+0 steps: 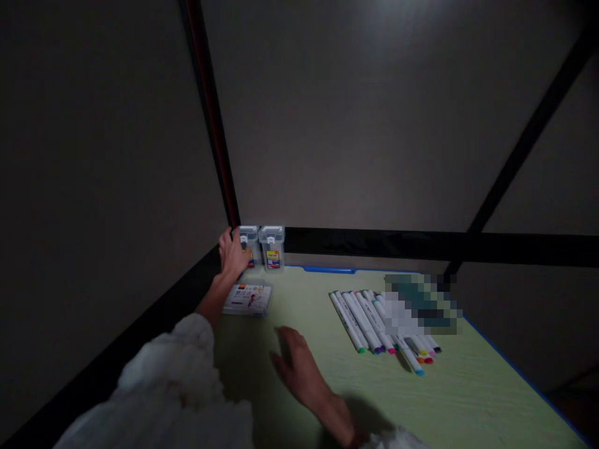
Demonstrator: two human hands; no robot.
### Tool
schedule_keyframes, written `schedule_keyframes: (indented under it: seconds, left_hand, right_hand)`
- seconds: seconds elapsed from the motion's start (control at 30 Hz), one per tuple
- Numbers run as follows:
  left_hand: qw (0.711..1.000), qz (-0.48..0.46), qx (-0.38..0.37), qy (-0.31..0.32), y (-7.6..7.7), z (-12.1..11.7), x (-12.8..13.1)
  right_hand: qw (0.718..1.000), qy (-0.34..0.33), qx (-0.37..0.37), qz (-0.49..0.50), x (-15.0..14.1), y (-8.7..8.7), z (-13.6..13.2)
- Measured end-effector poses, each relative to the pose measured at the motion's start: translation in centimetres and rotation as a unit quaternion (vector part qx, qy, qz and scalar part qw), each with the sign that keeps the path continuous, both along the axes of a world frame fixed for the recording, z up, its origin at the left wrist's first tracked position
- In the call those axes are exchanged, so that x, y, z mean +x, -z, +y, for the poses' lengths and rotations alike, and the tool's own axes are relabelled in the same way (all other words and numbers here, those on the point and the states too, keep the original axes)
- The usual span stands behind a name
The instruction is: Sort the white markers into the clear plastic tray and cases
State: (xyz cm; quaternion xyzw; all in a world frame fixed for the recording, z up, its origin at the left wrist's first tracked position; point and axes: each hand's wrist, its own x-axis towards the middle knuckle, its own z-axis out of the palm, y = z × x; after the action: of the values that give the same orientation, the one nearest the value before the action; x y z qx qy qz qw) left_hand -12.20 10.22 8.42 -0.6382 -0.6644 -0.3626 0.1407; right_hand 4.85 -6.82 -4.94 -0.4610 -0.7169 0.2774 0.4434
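Note:
My left hand reaches to the table's back left corner, its thumb across the front of a clear plastic storage box and its fingers round the left side. That box has a latched lid and a coloured label, and my hand covers part of it. Right beside it stands a matching storage box, upright. In front of them lies a flat clear case with a printed white cover, partly behind my left wrist. Over the table's near middle hovers my right hand, thumb and fingers apart, with nothing in it.
Several white markers with coloured ends lie in a loose row on the right of the pale green table. Behind them is a blurred-out item. Grey panels and a black rail bound the table's back; a blue edging runs along its right side.

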Motion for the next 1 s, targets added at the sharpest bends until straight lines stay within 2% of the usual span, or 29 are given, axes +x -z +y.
schedule_keyframes:
  seconds: [0.1,0.2,0.33,0.5,0.7,1.0]
  left_hand:
    - [0.998,0.041,-0.042,0.014,-0.3,2.1,-0.9]
    - [0.993,0.071,-0.089,0.025,0.2,3.8,-1.8]
    - [0.987,0.098,-0.127,0.024,0.8,4.9,-2.6]
    - [0.988,0.107,-0.110,0.012,0.5,4.5,-2.6]
    - [0.995,0.036,-0.092,-0.009,0.4,3.4,-1.7]
    - [0.998,-0.016,-0.053,-0.037,0.7,2.4,-1.1]
  right_hand:
    - [1.000,-0.001,0.010,-0.012,0.2,0.1,-0.1]
    - [0.999,-0.008,0.016,-0.037,0.1,-0.2,0.0]
    - [0.999,-0.009,0.013,-0.048,0.1,-0.7,-0.2]
    - [0.998,-0.019,0.006,-0.066,0.2,-0.9,-0.3]
    - [0.996,-0.035,0.005,-0.084,0.3,-0.9,-0.3]
    - [0.995,-0.035,0.014,-0.095,0.3,-1.2,-0.5]
